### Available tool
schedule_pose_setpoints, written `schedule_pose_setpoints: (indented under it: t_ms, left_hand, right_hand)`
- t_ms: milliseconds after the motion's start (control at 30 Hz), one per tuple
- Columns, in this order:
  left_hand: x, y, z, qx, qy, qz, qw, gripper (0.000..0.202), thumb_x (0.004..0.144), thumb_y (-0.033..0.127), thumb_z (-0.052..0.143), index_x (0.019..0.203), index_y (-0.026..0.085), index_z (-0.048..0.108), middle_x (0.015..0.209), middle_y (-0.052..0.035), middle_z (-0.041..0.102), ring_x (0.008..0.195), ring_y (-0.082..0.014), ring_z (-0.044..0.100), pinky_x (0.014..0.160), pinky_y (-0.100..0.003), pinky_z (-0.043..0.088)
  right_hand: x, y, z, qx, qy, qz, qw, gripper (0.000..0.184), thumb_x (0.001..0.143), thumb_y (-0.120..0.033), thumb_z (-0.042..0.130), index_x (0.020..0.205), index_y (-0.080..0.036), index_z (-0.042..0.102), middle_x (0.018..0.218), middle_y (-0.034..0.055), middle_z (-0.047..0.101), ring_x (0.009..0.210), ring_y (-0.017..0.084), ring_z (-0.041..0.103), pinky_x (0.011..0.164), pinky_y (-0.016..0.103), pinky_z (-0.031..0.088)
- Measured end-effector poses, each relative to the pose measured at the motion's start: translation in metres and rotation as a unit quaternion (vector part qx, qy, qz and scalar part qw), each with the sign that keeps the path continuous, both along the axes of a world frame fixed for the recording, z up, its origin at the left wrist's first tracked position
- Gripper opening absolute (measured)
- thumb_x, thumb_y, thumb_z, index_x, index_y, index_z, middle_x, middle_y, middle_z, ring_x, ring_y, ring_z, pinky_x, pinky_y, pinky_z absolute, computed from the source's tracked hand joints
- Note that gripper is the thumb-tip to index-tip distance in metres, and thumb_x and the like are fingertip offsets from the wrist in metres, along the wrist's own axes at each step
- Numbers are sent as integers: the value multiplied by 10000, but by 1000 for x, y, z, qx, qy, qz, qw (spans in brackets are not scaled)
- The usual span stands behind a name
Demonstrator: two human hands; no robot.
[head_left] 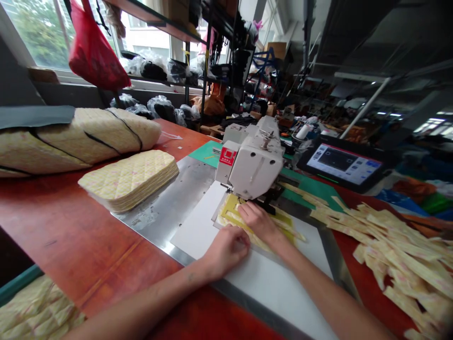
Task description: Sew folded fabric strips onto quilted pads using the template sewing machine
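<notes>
A yellow quilted fabric piece (233, 210) lies in a clear template under the head of a white sewing machine (253, 163). My left hand (228, 248) rests on the near edge of the piece with its fingers curled in, pressing down. Beyond it, my right hand (258, 222) lies flat on the fabric with fingers stretched toward the needle area. Both hands sit on a white plate (198, 231) set in a metal bed (166, 208).
A stack of yellow quilted pads (130, 179) sits to the left on the red table (71, 236). Tied bundles of pads (71, 139) lie behind it. Several yellow strips (396, 250) are heaped on the right. A touchscreen (343, 165) stands behind the machine.
</notes>
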State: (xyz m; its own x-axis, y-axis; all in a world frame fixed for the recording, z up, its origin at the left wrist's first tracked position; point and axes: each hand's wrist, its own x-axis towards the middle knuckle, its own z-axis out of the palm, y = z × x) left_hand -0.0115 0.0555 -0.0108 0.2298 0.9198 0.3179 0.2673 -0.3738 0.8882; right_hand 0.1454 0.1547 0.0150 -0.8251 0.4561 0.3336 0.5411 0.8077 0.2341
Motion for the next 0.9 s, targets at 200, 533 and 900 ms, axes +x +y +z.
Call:
schedule_pose_setpoints:
  t_ms: [200,533,900]
  left_hand:
    - [-27,23,-1,77,68,35,994,190,769,53,609,840,201,706,845,-47,738,836,-214,626,838,-336,451]
    - [-70,63,-3,143,209,67,965,192,953,163,565,911,190,750,895,-78,749,899,-237,617,870,-365,454]
    - [-60,83,2,222,287,-80,928,475,955,116,507,1423,165,576,1374,-152,667,1191,-272,630,1022,-414,499]
  right_hand:
    - [5,16,-12,-23,-8,15,1000,326,903,74,496,939,-199,670,931,67,708,878,246,652,783,350,523]
    - [1,-4,-37,-194,226,-71,952,384,1013,-102,421,1287,-212,667,1234,115,689,1162,256,653,1049,444,542]
    - [3,-7,-38,-247,259,-53,932,513,961,-73,415,1381,-244,652,1399,94,649,1302,244,610,1154,459,492]
